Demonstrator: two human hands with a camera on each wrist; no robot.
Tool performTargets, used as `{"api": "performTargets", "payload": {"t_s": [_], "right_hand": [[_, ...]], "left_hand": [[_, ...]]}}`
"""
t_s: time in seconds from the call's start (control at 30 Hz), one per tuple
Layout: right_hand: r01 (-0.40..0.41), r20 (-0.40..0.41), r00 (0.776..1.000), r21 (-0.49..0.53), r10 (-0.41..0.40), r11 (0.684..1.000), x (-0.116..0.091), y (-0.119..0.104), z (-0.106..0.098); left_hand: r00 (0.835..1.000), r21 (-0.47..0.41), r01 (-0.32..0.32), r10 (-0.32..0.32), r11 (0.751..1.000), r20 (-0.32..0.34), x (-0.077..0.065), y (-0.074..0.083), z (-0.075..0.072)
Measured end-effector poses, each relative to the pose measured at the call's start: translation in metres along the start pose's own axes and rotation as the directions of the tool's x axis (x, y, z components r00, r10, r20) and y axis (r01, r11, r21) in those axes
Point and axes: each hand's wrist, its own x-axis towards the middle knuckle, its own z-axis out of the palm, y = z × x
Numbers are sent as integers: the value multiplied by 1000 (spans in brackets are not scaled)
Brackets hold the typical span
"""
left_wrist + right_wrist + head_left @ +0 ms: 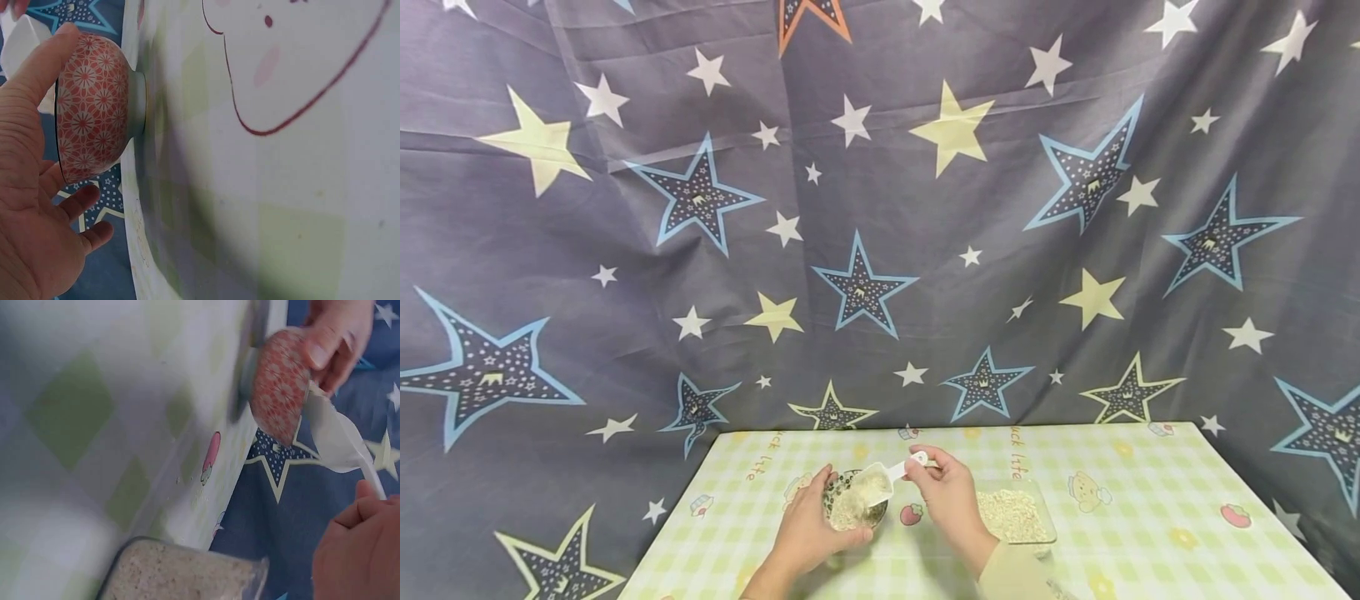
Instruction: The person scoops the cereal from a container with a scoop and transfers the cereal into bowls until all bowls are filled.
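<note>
Fingers of the left hand (808, 525) curled round the bowl (853, 502), thumb on the near rim and the rest wrapped about its far side; the left wrist view showed the thumb (44, 62) laid over the bowl's (94, 106) red patterned wall, with its foot on the table (281, 187). Right-hand (951, 496) fingers pinched the handle of a white scoop (883, 479), whose head sat tipped over the bowl's mouth, above the pale grain already inside. From the right wrist, the scoop (340, 434) touched the bowl's (281, 384) rim, and the right hand (359, 550) was closed on the handle's end.

The bowl stood on the checked tablecloth (1150, 533), left of centre. Just right of the right hand lay a clear tray (1015, 515) filled with more grain, close to the near edge. A small strawberry print (912, 514) showed between bowl and tray. Behind the table hung a grey curtain (880, 208) with stars.
</note>
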Motion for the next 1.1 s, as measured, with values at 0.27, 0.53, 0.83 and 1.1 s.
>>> {"api": "performTargets", "payload": {"t_s": [0.27,0.53,0.83,1.1], "right_hand": [[166,97,983,-107,-156,980,-9,-2,8],[324,217,935,-201,-281,924,-14,1,7],[292,173,949,-155,-265,944,-14,-3,8],[229,-8,973,-87,-231,969,-2,-16,-26]], "left_hand": [[1000,8,27,-27,1000,15,0,3,-1],[1000,20,20,-20,1000,9,0,5,-2],[1000,33,6,-7,999,3,0,2,-1],[1000,44,6,-6,999,2,1,3,-1]]}}
